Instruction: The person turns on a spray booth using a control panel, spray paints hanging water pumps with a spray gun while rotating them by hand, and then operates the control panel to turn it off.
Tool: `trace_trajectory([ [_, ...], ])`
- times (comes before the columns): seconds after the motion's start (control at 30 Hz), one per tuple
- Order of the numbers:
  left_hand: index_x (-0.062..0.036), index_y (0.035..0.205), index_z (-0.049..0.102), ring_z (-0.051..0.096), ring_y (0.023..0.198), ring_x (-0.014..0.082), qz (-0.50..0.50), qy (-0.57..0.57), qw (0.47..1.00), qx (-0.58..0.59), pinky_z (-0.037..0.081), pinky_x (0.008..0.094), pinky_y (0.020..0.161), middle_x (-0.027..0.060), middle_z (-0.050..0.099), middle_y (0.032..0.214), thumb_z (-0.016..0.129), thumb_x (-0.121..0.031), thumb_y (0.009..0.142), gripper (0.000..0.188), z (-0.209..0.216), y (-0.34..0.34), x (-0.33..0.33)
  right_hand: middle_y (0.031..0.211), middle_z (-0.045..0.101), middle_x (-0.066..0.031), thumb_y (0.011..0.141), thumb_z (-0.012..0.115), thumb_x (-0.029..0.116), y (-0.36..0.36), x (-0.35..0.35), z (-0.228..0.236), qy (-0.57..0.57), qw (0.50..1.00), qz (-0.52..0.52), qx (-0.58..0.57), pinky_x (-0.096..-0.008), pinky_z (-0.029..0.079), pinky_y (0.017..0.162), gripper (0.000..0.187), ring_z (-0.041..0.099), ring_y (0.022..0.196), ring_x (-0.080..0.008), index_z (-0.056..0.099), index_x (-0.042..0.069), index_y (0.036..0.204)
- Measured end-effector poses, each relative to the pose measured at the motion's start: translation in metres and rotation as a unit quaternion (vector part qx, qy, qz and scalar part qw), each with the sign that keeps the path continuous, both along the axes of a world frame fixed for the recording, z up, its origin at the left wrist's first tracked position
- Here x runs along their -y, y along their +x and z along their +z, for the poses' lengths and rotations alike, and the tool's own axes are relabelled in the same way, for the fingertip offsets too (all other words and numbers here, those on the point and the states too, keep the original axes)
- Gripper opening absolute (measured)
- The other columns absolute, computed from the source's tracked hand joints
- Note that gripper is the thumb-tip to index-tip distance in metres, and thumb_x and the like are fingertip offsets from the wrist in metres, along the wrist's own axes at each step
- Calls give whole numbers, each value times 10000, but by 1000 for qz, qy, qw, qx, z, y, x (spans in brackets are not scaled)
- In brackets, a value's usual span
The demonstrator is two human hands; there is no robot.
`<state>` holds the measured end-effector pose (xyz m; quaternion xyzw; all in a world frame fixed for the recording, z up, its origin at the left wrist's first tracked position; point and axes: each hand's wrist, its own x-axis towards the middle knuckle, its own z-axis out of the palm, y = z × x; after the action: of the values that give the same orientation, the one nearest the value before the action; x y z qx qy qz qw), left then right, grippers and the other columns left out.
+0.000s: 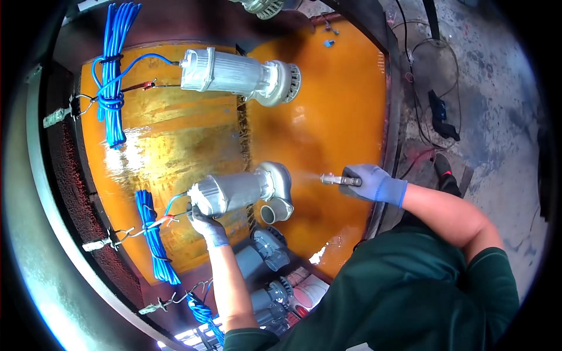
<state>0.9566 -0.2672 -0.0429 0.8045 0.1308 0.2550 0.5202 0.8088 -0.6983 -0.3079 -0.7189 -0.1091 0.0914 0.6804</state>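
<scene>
A silvery submersible pump (237,192) hangs in the middle, its curved outlet on the right side. My gloved left hand (206,225) is closed on the pump's cable end; its fingertips are partly hidden. My gloved right hand (373,182) grips a spray gun (337,179), its nozzle pointing left at the pump's outlet end. A faint mist shows between nozzle and pump, which are apart. Beside my left hand hangs a tied bundle of blue cable (154,237), linked to the pump by a blue lead.
Another silvery pump (231,73) hangs farther off, beside its blue cable bundle (111,76). Grey pumps (266,251) hang nearer, below my left hand. Metal hooks (105,241) line the left rail. Orange-coated panels (328,117) stand behind. Hoses (415,105) lie on the floor at right.
</scene>
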Motion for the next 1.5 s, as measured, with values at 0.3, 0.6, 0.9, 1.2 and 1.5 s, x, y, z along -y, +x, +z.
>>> trace_trajectory([
  [0.3, -34, 1522, 551, 608, 1348, 276, -217, -76, 968, -99, 453, 437, 1194, 105, 628, 1472, 507, -88, 957, 569, 33, -3, -47, 887, 718, -189, 940, 755, 407, 7, 4, 3, -12, 1000, 4, -9, -525, 536, 759, 320, 701, 869, -423, 668, 106, 1004],
  [0.6, -37, 1334, 652, 657, 1184, 226, -83, 29, 994, -65, 509, 393, 1050, 78, 692, 1285, 624, -250, 1030, 372, 38, -12, -44, 854, 711, -176, 938, 771, 377, 20, 15, 6, -6, 999, -31, 3, -523, 544, 746, 291, 706, 847, -415, 665, 109, 983],
  [0.9, -142, 1210, 674, 586, 911, 157, 107, 40, 993, 33, 452, 349, 831, -16, 637, 981, 528, -607, 1074, 505, 27, -43, -9, 853, 715, -174, 933, 774, 412, 33, 38, 25, -90, 989, 102, 60, -517, 548, 748, 319, 708, 849, -413, 672, 113, 977],
  [1.2, -10, 1308, 689, 651, 1087, 206, 86, 76, 991, -65, 504, 398, 985, 70, 716, 1214, 548, -505, 1102, 555, 26, -40, -43, 874, 730, -173, 927, 778, 415, 28, 54, 20, -86, 992, 77, 49, -507, 572, 770, 329, 723, 867, -406, 693, 109, 1011],
  [1.5, 42, 1228, 754, 719, 964, 214, 92, 103, 990, 6, 583, 385, 909, 84, 764, 1134, 565, -194, 1065, 343, 19, -29, -41, 863, 728, -163, 919, 800, 343, -4, 48, 15, 47, 997, -50, -21, -494, 561, 720, 282, 722, 836, -401, 675, 102, 996],
])
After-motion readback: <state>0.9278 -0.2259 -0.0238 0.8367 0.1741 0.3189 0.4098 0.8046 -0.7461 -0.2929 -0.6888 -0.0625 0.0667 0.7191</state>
